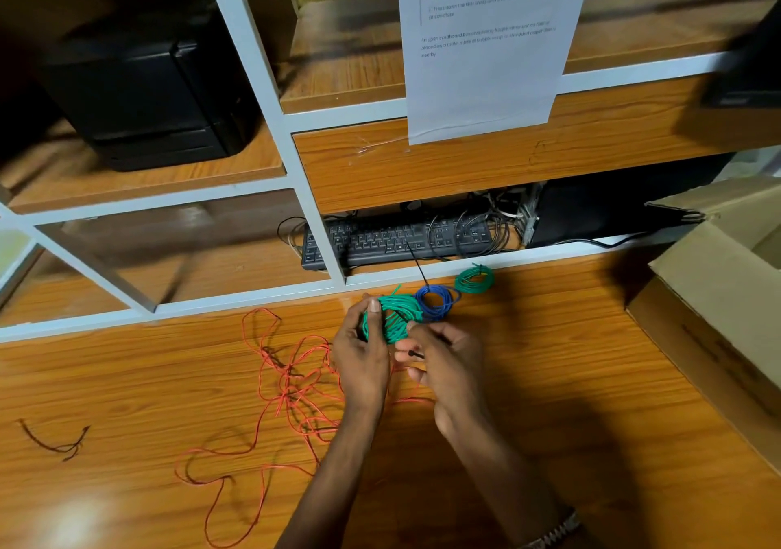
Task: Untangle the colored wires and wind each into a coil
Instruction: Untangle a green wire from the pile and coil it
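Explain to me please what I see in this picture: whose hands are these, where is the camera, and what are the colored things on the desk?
There is no machine here. A person wears one camera on the head, so the single picture looks forward and down at their own two hands. The left hand grips a green wire coil. The right hand pinches a thin black tie beside that coil, probably to bind it. On the wooden desk lie a finished blue coil and a smaller green coil. The red wire is loose and tangled, not yet wound. A cardboard box stands at the right, and a keyboard sits on the shelf behind.
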The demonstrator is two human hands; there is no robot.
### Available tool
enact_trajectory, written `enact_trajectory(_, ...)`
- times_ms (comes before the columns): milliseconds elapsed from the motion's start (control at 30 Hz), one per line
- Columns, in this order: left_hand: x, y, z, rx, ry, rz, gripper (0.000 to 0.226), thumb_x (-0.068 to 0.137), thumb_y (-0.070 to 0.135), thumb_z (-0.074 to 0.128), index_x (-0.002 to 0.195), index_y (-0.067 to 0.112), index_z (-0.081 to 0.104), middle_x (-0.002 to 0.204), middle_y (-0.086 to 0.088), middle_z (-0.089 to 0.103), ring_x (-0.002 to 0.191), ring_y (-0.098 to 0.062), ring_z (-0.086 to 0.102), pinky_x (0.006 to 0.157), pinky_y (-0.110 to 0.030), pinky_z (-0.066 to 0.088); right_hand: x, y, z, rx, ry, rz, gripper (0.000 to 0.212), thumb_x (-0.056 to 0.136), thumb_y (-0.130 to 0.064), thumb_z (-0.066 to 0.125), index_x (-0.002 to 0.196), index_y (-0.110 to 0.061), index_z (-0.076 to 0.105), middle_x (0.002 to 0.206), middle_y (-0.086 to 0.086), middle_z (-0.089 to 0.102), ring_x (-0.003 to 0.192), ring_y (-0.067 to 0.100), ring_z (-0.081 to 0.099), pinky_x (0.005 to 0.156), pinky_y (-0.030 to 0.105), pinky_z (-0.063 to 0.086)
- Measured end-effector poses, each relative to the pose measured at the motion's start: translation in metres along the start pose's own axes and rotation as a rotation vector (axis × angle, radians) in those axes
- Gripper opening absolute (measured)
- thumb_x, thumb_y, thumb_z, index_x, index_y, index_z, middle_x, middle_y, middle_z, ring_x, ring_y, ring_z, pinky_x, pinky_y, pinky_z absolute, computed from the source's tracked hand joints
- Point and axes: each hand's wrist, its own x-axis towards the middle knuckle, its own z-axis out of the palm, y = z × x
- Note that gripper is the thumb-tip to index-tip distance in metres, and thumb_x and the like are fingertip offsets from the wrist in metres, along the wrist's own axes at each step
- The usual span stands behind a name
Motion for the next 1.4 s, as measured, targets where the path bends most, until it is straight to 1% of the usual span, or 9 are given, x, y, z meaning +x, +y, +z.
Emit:
enact_trajectory(133, 0.000, 0.003, 0.005, -0.096, -0.007, -0.052, 0.032, 0.102, 0.039, 0.067, 0.115, 0.012, 0.076, 0.124, -0.013, 0.076, 0.118, -0.029, 0.072, 0.088, -0.032, 0.060, 0.000, 0.000, 0.001, 0.046, -0.014, 0.033, 0.009, 0.097, -0.015, 0.069, 0.098, -0.007, 0.074, 0.085, 0.013, 0.079, 0.069, 0.016, 0.071, 0.052, 0.022, 0.045)
enact_trajectory(267, -0.001, 0.010, 0.006, -0.095, -0.065, -0.067, 0.020, 0.104, 0.028, 0.066, 0.111, 0.013, 0.078, 0.108, -0.008, 0.080, 0.101, -0.019, 0.073, 0.091, -0.045, 0.058, 0.003, 0.002, 0.003, 0.028, 0.011, 0.049, 0.011, 0.096, -0.017, 0.070, 0.098, -0.007, 0.074, 0.082, 0.011, 0.079, 0.065, 0.014, 0.072, 0.047, 0.021, 0.043)
enact_trajectory(400, -0.004, 0.017, 0.004, -0.123, -0.152, -0.053, 0.016, 0.104, 0.017, 0.066, 0.112, 0.012, 0.079, 0.110, -0.004, 0.081, 0.107, -0.020, 0.074, 0.091, -0.037, 0.059, 0.005, 0.002, -0.002, 0.000, 0.025, 0.057, 0.012, 0.096, -0.018, 0.071, 0.099, -0.006, 0.073, 0.082, 0.014, 0.078, 0.063, 0.017, 0.071, 0.046, 0.022, 0.041)
enact_trajectory(500, -0.007, 0.019, 0.006, -0.196, -0.161, -0.045, 0.014, 0.101, 0.013, 0.068, 0.115, 0.011, 0.070, 0.112, -0.008, 0.080, 0.112, -0.026, 0.075, 0.093, -0.041, 0.059, 0.005, 0.002, -0.005, -0.026, 0.009, 0.086, 0.010, 0.096, -0.017, 0.071, 0.099, -0.009, 0.074, 0.080, 0.015, 0.078, 0.061, 0.017, 0.070, 0.045, 0.021, 0.041)
enact_trajectory(600, -0.011, 0.024, 0.010, -0.288, -0.149, -0.131, 0.031, 0.100, 0.008, 0.068, 0.128, 0.016, 0.058, 0.105, -0.011, 0.082, 0.101, -0.019, 0.078, 0.080, -0.028, 0.062, 0.007, 0.000, -0.009, -0.049, -0.012, 0.116, 0.010, 0.094, -0.017, 0.071, 0.099, -0.009, 0.073, 0.080, 0.015, 0.078, 0.063, 0.017, 0.070, 0.046, 0.020, 0.043)
enact_trajectory(667, -0.009, 0.023, 0.010, -0.233, -0.153, -0.111, 0.034, 0.099, 0.009, 0.069, 0.132, 0.017, 0.061, 0.099, -0.007, 0.082, 0.095, -0.016, 0.078, 0.079, -0.027, 0.061, 0.008, -0.002, -0.012, -0.064, -0.017, 0.133, 0.008, 0.094, -0.018, 0.071, 0.098, -0.012, 0.073, 0.081, 0.015, 0.078, 0.064, 0.017, 0.071, 0.049, 0.021, 0.045)
enact_trajectory(800, -0.006, 0.017, 0.011, -0.038, -0.195, -0.020, 0.013, 0.100, 0.016, 0.071, 0.110, 0.016, 0.080, 0.104, 0.002, 0.081, 0.102, -0.018, 0.076, 0.084, -0.028, 0.058, 0.011, -0.005, -0.018, -0.116, -0.026, 0.127, 0.009, 0.092, -0.019, 0.073, 0.093, -0.010, 0.074, 0.078, 0.014, 0.078, 0.063, 0.017, 0.070, 0.050, 0.022, 0.047)
enact_trajectory(1100, -0.009, 0.025, 0.015, -0.032, -0.221, -0.040, 0.017, 0.100, 0.019, 0.071, 0.112, 0.024, 0.081, 0.107, 0.005, 0.082, 0.099, -0.010, 0.076, 0.081, -0.024, 0.060, 0.016, -0.007, -0.024, -0.306, -0.049, 0.033, 0.018, 0.089, -0.026, 0.075, 0.084, -0.009, 0.075, 0.060, 0.006, 0.071, 0.048, 0.014, 0.058, 0.042, 0.022, 0.039)
enact_trajectory(1400, -0.007, 0.022, 0.011, -0.033, -0.163, -0.005, 0.016, 0.100, 0.015, 0.071, 0.101, 0.027, 0.082, 0.101, 0.004, 0.082, 0.097, -0.013, 0.075, 0.086, -0.036, 0.059, 0.011, -0.019, -0.026, -0.221, -0.198, 0.040, 0.012, 0.094, -0.025, 0.074, 0.099, -0.014, 0.077, 0.083, 0.009, 0.080, 0.067, 0.014, 0.070, 0.055, 0.021, 0.049)
